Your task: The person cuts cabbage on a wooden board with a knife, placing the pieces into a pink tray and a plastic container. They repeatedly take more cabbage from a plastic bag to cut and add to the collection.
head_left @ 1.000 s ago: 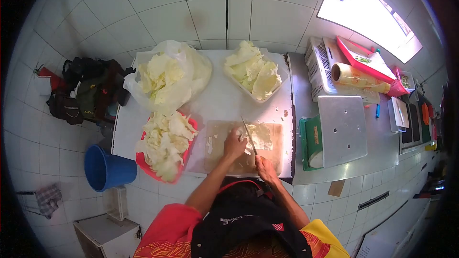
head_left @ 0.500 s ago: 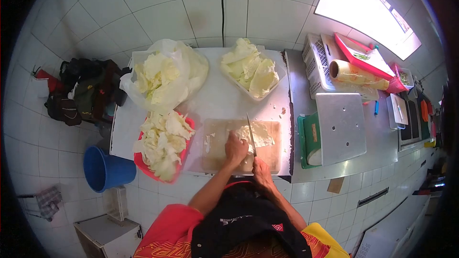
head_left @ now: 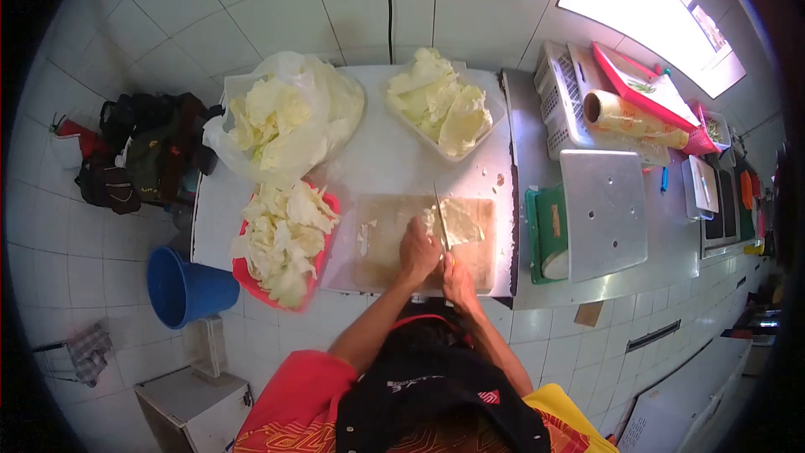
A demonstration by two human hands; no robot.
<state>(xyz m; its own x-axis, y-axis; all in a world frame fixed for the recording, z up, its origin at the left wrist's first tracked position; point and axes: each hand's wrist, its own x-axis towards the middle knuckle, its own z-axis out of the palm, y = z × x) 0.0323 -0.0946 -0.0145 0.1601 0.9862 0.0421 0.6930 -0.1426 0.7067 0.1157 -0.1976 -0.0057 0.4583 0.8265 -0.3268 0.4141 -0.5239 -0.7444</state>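
My right hand (head_left: 459, 278) is closed round the handle of a kitchen knife (head_left: 441, 220), its blade pointing away from me over the cutting board (head_left: 381, 264). Just left of the blade, my left hand (head_left: 419, 252) is curled with bent fingers against cabbage on the board; its fingertips are partly hidden. To the right of the knife lies a pale cabbage leaf (head_left: 464, 223). Small cabbage scraps (head_left: 364, 233) are scattered at the board's left side. Beyond the board stands a white tub (head_left: 457, 156) holding large cabbage leaves (head_left: 440, 105).
At left on the table are a plastic bag (head_left: 331, 117) of cabbage leaves and a red basket (head_left: 310, 294) heaped with more. A blue bucket (head_left: 189, 289) stands on the floor. On the right-hand counter are a green scale (head_left: 549, 231) with a metal plate and a film roll (head_left: 625, 117).
The whole view has shifted slightly. Both hands stay close together at the board, with small shifts of the left hand and knife. The leaf right of the blade looks flatter.
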